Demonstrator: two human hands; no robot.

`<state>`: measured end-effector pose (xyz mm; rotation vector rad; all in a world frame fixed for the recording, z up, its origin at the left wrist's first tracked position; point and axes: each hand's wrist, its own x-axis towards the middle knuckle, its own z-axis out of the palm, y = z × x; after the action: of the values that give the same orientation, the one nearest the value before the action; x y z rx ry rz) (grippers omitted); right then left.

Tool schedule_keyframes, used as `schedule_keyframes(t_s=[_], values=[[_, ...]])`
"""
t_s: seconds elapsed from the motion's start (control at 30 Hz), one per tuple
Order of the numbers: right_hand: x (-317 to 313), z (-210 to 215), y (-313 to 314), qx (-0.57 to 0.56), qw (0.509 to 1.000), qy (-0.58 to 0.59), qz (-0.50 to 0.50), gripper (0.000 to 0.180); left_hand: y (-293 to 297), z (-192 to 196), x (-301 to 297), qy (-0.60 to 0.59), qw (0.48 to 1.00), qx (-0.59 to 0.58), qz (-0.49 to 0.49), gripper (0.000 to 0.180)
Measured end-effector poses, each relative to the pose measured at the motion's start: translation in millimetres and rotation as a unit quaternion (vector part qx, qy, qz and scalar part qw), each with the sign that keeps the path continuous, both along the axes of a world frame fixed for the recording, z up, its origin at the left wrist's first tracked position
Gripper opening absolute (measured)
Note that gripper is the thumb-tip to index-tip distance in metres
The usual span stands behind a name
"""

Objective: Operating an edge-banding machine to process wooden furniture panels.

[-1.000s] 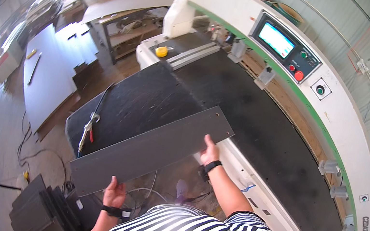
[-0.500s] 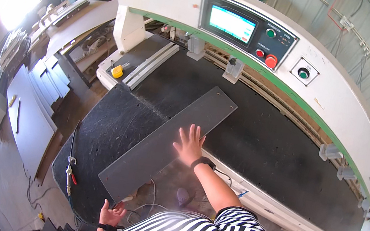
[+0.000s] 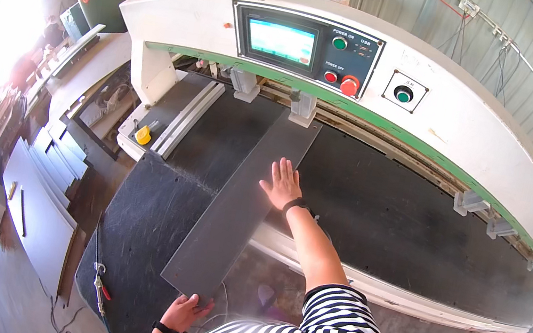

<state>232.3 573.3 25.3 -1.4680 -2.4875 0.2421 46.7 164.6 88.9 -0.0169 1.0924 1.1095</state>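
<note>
A long dark grey panel (image 3: 234, 193) lies slantwise across the black machine table, its far end reaching a metal clamp (image 3: 303, 108) under the machine's beam. My right hand (image 3: 282, 185) rests flat on the panel's right side, fingers spread. At the panel's near end is my left hand (image 3: 187, 311), its fingers stretched out and touching the end edge near the corner. Neither hand wraps round the panel. Both wrists carry dark bands.
The white beam (image 3: 186, 12) carries a screen (image 3: 282, 43) and a red button (image 3: 350, 86). An aluminium fence (image 3: 188, 119) and a yellow tape measure (image 3: 143, 135) lie at left. An air gun (image 3: 99, 287) hangs by the table's left edge. Pale panels (image 3: 37, 209) are stacked on the left.
The panel has slid away from me and turned more lengthwise, its far end now at the clamp. My left hand has come up to its near end; my right hand stays on top.
</note>
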Motion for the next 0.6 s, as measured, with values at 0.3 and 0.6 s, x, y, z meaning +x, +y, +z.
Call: schedule_keyframes(t_s=[0.3,0.6], values=[[22,-9,27,0.004,0.999,-0.023,0.035,0.079,23,-69,27,-0.078,0.995,-0.055,0.028,0.026],[52,52,26,0.088,0.972,0.216,0.011,0.047,29,-35,27,-0.079,0.987,-0.097,-0.104,0.039]])
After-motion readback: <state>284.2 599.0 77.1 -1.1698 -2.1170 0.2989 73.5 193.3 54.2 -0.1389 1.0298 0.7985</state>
